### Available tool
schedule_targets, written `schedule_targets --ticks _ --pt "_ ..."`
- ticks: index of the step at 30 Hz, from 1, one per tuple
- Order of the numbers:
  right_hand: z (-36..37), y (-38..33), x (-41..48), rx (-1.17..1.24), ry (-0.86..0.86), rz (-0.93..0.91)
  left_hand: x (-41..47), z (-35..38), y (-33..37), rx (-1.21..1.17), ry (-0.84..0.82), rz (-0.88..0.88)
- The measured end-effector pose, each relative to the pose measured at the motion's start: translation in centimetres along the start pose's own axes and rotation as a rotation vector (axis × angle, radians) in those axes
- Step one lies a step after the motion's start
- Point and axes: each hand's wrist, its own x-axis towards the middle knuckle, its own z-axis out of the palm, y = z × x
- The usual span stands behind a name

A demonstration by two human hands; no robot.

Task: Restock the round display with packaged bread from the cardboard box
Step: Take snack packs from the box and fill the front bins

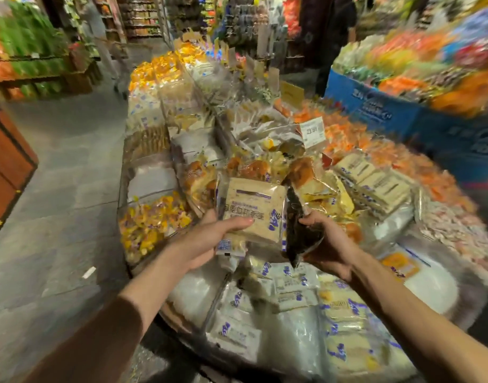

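Left sleeve (pixel 85 344) at lower left leads to left grip (pixel 209 239) curled round a pale bread packet (pixel 254 211) at frame centre, right grip (pixel 330 244) clutching a dark packet (pixel 298 230) beside it, both over the round display (pixel 169 316); placing step likely, next needs a free slot among packs (pixel 292 283) below.

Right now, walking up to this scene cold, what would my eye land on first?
Dead centre, the left hand holds a pale bread packet with purple print, and the right hand grips a dark packet beside it. Beneath them the round display is heaped with wrapped goods, white and purple near, orange farther back. A white price tag stands up behind the pile.
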Motion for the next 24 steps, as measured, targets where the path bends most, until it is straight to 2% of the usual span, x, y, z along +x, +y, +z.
schedule_targets --ticks 4,10,14,20,24 --pt "-1.7 1.1 -0.2 0.089 0.087 -0.031 3.2 2.0 -0.9 -0.073 -0.091 -0.084" --pt "-4.4 3.2 -0.1 0.150 0.263 0.023 7.0 6.4 -2.5 -0.091 -0.173 -0.200" --pt "-6.8 3.7 0.4 0.218 0.283 0.008 8.7 8.6 -4.4 -0.105 -0.247 -0.199" --pt "-11.3 3.3 0.1 0.343 0.238 -0.022 10.0 14.4 -6.1 -0.091 -0.181 -0.200" --pt "-15.4 1.3 0.1 0.379 0.190 -0.049 12.1 19.0 -7.0 -0.086 -0.051 -0.143"
